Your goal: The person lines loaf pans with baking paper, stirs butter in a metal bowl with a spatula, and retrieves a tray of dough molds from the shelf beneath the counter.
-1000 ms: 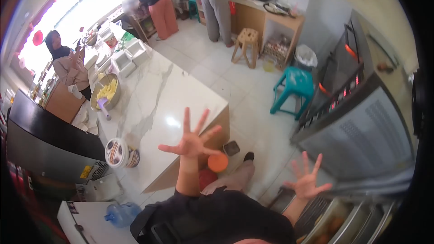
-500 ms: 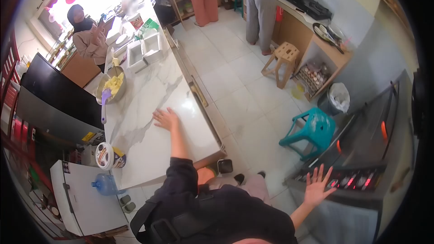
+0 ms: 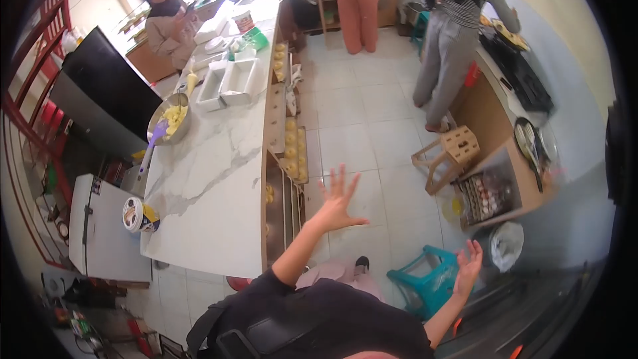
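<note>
My left hand is raised over the floor just right of the marble-topped counter, fingers spread and holding nothing. On the other side, my right hand is held up beside the teal plastic stool, empty, its fingers apart. A metal bowl of yellow food with a purple spatula rests at the counter's left edge. Nearer to me on the same edge stands a lidded white tub. White rectangular containers sit farther up the counter.
Trays of round yellow pieces fill racks under the counter. A wooden stool, egg trays and a lined bin stand right. One person works by the stove; two others are farther off.
My left hand has left the countertop and is now in the air to its right. My right hand has moved up, away from the oven panel to beside the teal stool. The view has turned.
</note>
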Available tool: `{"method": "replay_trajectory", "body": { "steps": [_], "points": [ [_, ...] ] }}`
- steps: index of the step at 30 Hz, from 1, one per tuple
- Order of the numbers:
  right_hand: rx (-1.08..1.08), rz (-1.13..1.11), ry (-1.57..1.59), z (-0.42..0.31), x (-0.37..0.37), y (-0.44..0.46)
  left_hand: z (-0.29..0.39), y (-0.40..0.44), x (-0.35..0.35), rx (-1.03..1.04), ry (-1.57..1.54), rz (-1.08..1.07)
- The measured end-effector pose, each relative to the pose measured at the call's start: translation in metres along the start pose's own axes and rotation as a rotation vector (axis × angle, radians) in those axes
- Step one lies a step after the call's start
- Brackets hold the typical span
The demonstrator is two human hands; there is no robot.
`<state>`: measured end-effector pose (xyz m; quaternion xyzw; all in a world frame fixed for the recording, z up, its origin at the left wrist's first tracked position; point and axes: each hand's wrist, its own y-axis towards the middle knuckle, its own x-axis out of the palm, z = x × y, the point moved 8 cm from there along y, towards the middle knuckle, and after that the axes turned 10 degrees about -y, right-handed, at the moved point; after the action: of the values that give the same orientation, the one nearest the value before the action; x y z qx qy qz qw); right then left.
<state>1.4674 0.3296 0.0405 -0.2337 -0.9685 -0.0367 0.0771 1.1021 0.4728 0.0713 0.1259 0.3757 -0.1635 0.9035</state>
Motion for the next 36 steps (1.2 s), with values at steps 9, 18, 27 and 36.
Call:
{"method": "replay_trajectory", "body": {
  "steps": [9, 18, 27, 36],
  "points": [
    [0.045, -1.229, 0.096, -0.062, 0.252, 0.166, -0.024, 0.058, -0.115, 0.035, -1.021, 0.167],
    [-0.177, -1.674, 0.555, -0.081, 0.396, 0.286, -0.171, 0.142, -0.161, -0.478, -1.127, 0.850],
    [0.439, -1.304, -0.519, 0.184, 0.418, 0.458, -0.266, 0.205, -0.144, -0.726, -1.240, 1.143],
    [-0.127, -1.536, -0.901, 0.178, 0.622, 0.583, -0.270, 0.255, -0.190, -0.736, -0.648, 1.538]
  ]
}}
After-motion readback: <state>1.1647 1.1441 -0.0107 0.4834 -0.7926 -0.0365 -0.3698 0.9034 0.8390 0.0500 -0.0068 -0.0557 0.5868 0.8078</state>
